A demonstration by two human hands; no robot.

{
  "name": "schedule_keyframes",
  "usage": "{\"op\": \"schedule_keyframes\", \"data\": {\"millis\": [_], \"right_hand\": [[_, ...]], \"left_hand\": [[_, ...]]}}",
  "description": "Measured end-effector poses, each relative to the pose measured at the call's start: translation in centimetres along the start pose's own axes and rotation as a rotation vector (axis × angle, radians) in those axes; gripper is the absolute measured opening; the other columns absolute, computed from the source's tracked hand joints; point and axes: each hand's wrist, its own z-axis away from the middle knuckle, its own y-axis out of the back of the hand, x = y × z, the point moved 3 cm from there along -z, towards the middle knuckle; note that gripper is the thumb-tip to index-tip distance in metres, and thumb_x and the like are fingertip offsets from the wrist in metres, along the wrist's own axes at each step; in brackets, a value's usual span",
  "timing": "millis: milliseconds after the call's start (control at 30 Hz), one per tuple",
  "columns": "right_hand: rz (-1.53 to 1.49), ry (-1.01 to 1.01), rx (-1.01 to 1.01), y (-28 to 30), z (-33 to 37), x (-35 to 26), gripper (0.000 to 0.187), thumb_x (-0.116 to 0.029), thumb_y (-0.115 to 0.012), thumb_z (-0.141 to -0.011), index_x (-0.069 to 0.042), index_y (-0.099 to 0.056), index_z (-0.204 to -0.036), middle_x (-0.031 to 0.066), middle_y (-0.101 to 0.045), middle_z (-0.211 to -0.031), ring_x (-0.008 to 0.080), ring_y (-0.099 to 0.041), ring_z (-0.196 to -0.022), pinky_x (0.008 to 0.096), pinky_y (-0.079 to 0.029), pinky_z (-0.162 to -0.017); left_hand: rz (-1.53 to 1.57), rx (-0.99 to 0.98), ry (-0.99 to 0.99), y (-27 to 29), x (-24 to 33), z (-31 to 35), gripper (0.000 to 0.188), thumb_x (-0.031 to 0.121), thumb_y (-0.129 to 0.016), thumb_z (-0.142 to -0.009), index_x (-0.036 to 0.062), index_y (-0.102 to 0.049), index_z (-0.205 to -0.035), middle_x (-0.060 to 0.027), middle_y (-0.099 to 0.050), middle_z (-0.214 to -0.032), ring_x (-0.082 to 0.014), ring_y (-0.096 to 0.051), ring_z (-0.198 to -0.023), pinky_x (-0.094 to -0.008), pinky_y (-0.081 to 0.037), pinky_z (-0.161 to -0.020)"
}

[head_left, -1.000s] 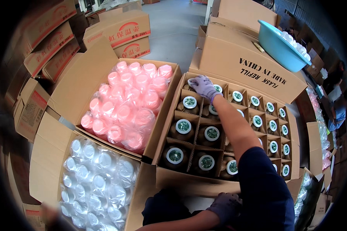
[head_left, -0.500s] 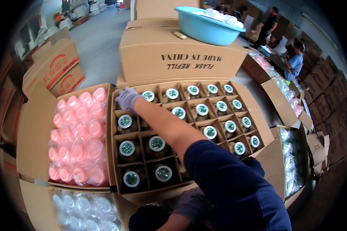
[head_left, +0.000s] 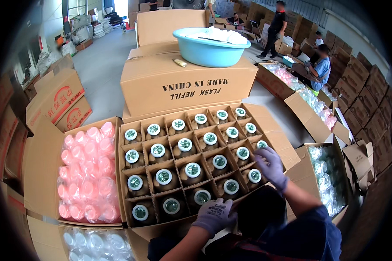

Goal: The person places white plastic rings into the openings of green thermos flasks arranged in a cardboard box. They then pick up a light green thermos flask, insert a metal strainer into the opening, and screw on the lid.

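An open cardboard box [head_left: 165,223] with divider cells holds glass flask liners [head_left: 192,170], each with a white ring round a green, mirror-like mouth. My left hand [head_left: 215,215], in a light grey-purple glove, lies at the near edge of this box, fingers extended beside a front-row liner [head_left: 202,197]. At the right side, my gloved right hand [head_left: 272,167] has its fingers apart over the edge cells. Its fingertips are close to a liner [head_left: 261,144] there; whether they touch it is unclear. Neither hand visibly holds anything.
Left of the box stands a carton of pink-capped, plastic-wrapped pieces [head_left: 89,174]; nearer is one of clear-wrapped pieces [head_left: 98,243]. Behind, a blue basin [head_left: 211,54] of white items sits on a closed carton [head_left: 187,89]. Another carton [head_left: 324,182] is at right. People work far right.
My right hand has gone from the box's far left corner to its right side. My left hand has risen from below the near edge onto it. The view has shifted.
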Motion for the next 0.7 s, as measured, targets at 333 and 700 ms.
{"op": "schedule_keyframes", "data": {"millis": [333, 700], "right_hand": [[0.054, -1.206, -0.536, 1.1, 40.0, 21.3, 0.048, -0.052, -0.069, -0.081, -0.007, -0.071, -0.098, 0.0205, -0.07, -0.089, 0.0378, -0.067, -0.088, 0.0456, -0.052, -0.081], [-0.138, -1.465, -0.426, -0.1, 43.3, 20.4, 0.047, -0.049, -0.064, -0.085, -0.006, -0.07, -0.103, 0.0216, -0.069, -0.096, 0.036, -0.066, -0.093, 0.0442, -0.051, -0.084]], "left_hand": [[-0.24, 0.254, -0.068, -0.3, 0.8, -5.9, 0.066, 0.04, -0.072, -0.074, 0.015, -0.054, -0.132, -0.0225, -0.048, -0.139, -0.0404, -0.039, -0.132, -0.0574, -0.03, -0.109], [-0.411, 0.309, 0.123, -4.4, 1.2, -8.5, 0.054, 0.028, -0.055, -0.09, 0.0157, -0.047, -0.142, -0.0305, -0.037, -0.144, -0.0476, -0.035, -0.133, -0.0639, -0.022, -0.109]]}}
